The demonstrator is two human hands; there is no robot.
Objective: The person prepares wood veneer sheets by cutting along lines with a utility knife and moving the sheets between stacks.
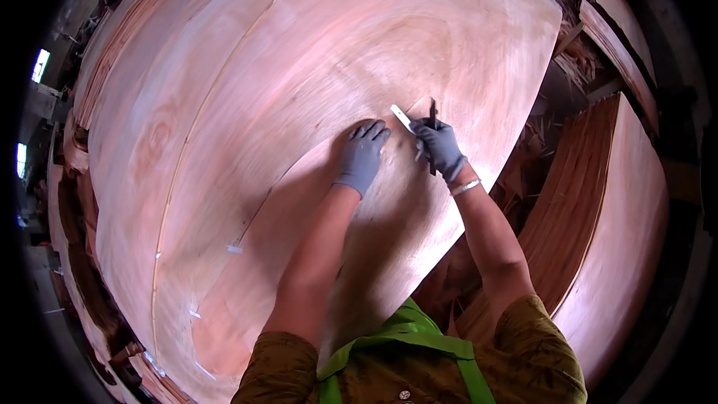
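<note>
A large pinkish wood veneer sheet (pixel 321 52) lies under both hands. My left hand (pixel 362 155), in a grey glove, rests palm down on it with the fingers laid out, near a long edge or seam. To its right, my right hand (pixel 441 148), also gloved, is closed around a slim black tool (pixel 432 112), upright in the picture, whose exact kind I cannot make out. A flat white strip-like piece (pixel 401 115) juts from the same hand toward the upper left. A small pointed flap of veneer (pixel 421 105) shows just beyond the fingers.
Small pale tape pieces (pixel 235 249) stick to the veneer at the lower left. A long narrow seam (pixel 196 131) curves down the sheet's left side. Right of the sheet's edge stands a thick veneer stack (pixel 580 202), with torn scraps (pixel 565 60) farther back.
</note>
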